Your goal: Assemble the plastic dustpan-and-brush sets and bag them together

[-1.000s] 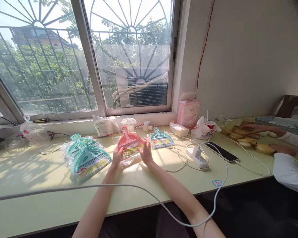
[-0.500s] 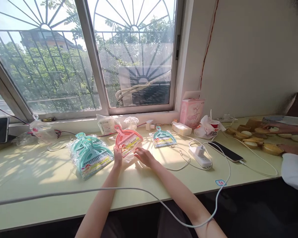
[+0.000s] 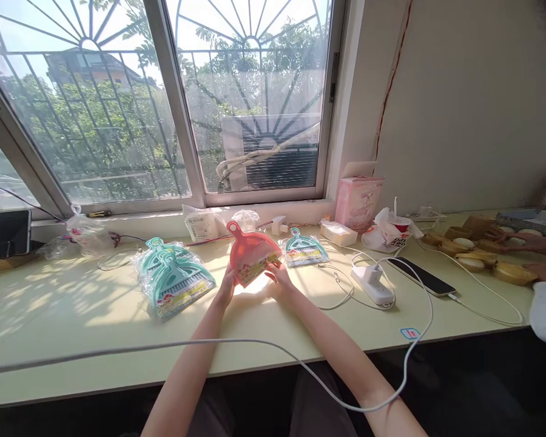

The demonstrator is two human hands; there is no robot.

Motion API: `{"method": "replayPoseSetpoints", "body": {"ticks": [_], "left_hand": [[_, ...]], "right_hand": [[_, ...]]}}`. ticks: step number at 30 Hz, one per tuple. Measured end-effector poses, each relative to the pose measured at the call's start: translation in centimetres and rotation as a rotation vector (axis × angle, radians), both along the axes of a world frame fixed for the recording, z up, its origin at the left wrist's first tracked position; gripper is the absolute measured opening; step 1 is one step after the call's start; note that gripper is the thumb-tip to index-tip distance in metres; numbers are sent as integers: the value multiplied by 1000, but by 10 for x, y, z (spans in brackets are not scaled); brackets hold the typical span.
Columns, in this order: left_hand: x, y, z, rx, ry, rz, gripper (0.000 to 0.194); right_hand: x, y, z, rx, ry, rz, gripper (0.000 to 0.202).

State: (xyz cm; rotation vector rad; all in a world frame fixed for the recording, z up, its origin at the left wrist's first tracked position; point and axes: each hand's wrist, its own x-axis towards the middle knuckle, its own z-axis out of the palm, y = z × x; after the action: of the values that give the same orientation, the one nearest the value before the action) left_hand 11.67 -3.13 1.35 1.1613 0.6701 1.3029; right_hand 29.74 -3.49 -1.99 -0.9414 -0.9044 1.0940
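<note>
A pink dustpan point(image 3: 253, 250) with a yellow label is held up at the middle of the table. My left hand point(image 3: 228, 285) grips its lower left edge, and my right hand point(image 3: 279, 278) grips its lower right corner. Left of it lie several overlapping teal dustpan-and-brush sets point(image 3: 179, 276) in clear wrapping. One more teal set point(image 3: 304, 250) rests just beyond my right hand, to the right.
A white cable point(image 3: 273, 345) crosses in front over my forearms. On the right are a power strip point(image 3: 372, 286), a phone point(image 3: 422, 277), a pink box point(image 3: 358, 200) and another person's hands point(image 3: 534, 241) near several round wooden pieces point(image 3: 514, 273).
The pink dustpan is lifted and turned, its brush no longer showing. My right hand has closed on its lower right corner. The view has shifted slightly.
</note>
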Motion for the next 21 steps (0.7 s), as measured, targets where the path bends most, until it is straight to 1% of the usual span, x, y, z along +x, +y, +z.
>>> {"method": "replayPoseSetpoints", "body": {"ticks": [2,4,7,10,13,15,17,20,21], "left_hand": [[1,1,-1,4,-40,21,68],[0,3,-2,-29,-73,80,65],[-4,8,-4,-110,-70,140,61],[-11,12,-5,-139,-29,200,60],[-17,13,-2,-136,-18,284,50],[-22,13,2,-110,-46,324,45],[-25,16,9,-83,-112,362,44],[-32,23,24,-56,-235,458,41],[-36,25,30,-33,-248,481,41]], "right_hand": [[1,-2,2,24,35,65,29],[-1,-3,4,29,30,118,30],[-6,-5,6,28,29,146,30],[-8,-6,8,20,46,119,30],[-7,-7,12,-32,48,67,27],[-6,-10,17,-45,40,67,27],[-8,-13,23,-24,31,101,31],[-13,-20,31,36,9,188,38],[-15,-22,33,51,6,216,39]]}}
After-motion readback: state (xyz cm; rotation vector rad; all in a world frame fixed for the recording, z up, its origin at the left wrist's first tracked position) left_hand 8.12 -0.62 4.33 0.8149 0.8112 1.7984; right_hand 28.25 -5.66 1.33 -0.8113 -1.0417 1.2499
